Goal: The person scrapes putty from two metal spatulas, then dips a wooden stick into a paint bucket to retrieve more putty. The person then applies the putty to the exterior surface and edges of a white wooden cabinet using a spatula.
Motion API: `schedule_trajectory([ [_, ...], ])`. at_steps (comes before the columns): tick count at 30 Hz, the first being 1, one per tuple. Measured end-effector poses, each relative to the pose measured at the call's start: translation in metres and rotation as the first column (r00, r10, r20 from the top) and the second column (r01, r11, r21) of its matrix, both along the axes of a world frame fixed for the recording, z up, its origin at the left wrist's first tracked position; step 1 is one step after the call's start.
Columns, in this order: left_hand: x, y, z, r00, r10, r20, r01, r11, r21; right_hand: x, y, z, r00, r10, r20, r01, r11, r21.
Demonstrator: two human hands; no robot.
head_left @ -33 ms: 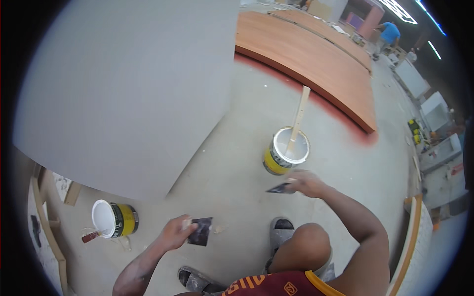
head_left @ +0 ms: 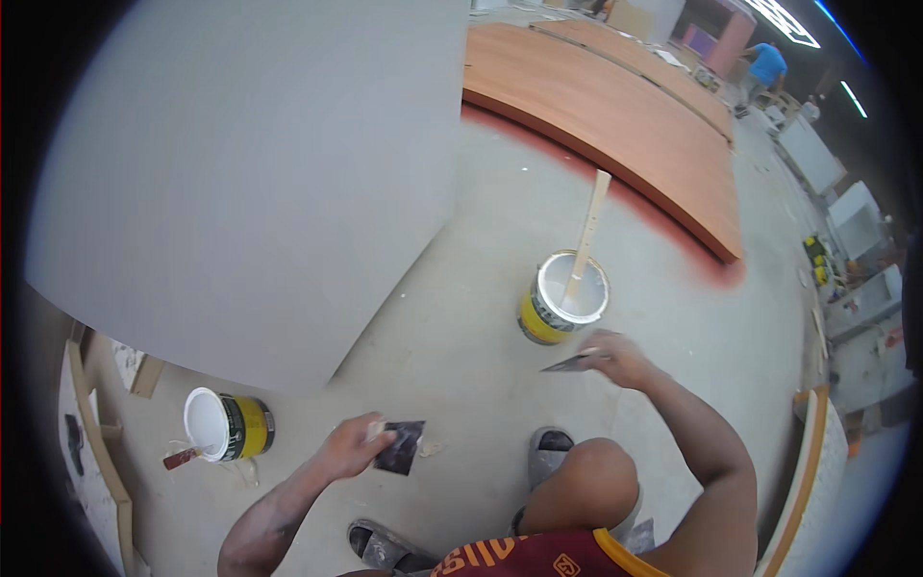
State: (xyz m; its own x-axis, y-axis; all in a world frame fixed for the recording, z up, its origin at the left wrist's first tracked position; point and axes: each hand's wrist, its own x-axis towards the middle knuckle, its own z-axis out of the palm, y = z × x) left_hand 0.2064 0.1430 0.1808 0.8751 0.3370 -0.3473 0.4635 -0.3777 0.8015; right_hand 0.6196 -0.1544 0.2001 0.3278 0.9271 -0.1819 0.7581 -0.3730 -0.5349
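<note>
My left hand (head_left: 352, 447) grips a flat, dark, square-bladed putty knife (head_left: 401, 450) with pale smears on it, low over the floor. In my right hand (head_left: 617, 360), partly blurred, is a second dark putty knife (head_left: 567, 363), seen nearly edge-on and pointing left. Just beyond that hand stands an open yellow-and-dark bucket (head_left: 544, 324), white inside, with a long wooden stick (head_left: 592, 216) leaning out of it. Another bucket (head_left: 252, 427) of the same kind is at the left, its white-coated opening turned leftward; a brush with a reddish handle (head_left: 181, 458) rests by its rim.
A large pale grey panel (head_left: 260, 192) rises at the left. Beyond the bucket lies a reddish-brown board (head_left: 596, 106), with red overspray on the floor along its edge. Wooden-edged pieces (head_left: 806, 471) flank me. A person in blue (head_left: 766, 65) is far off.
Both hands, still with their putty knives, have shifted slightly to the right. The right-hand blade now looks thinner. The whole scene has also slid a little rightward.
</note>
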Motion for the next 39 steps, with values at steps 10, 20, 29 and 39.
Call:
schedule_trajectory([
  [10,0.097,0.010,-0.106,0.879,-0.341,-0.333,0.282,0.936,-0.212,0.153,-0.029,0.021,0.677,-0.431,-0.597,0.685,0.665,0.297],
  [20,0.148,-0.047,-0.116,0.970,-0.071,-0.234,0.054,0.996,-0.076,0.225,0.111,-0.005,0.945,-0.217,-0.245,0.273,0.934,0.228],
  [29,0.151,-0.088,-0.079,0.818,0.518,-0.251,-0.563,0.628,-0.537,0.178,0.134,0.024,0.993,-0.092,-0.070,0.091,0.996,-0.017],
  [39,0.158,-0.088,-0.072,0.723,0.675,-0.150,-0.584,0.480,-0.655,0.150,0.060,0.085,0.939,-0.335,0.075,0.321,0.935,0.151],
])
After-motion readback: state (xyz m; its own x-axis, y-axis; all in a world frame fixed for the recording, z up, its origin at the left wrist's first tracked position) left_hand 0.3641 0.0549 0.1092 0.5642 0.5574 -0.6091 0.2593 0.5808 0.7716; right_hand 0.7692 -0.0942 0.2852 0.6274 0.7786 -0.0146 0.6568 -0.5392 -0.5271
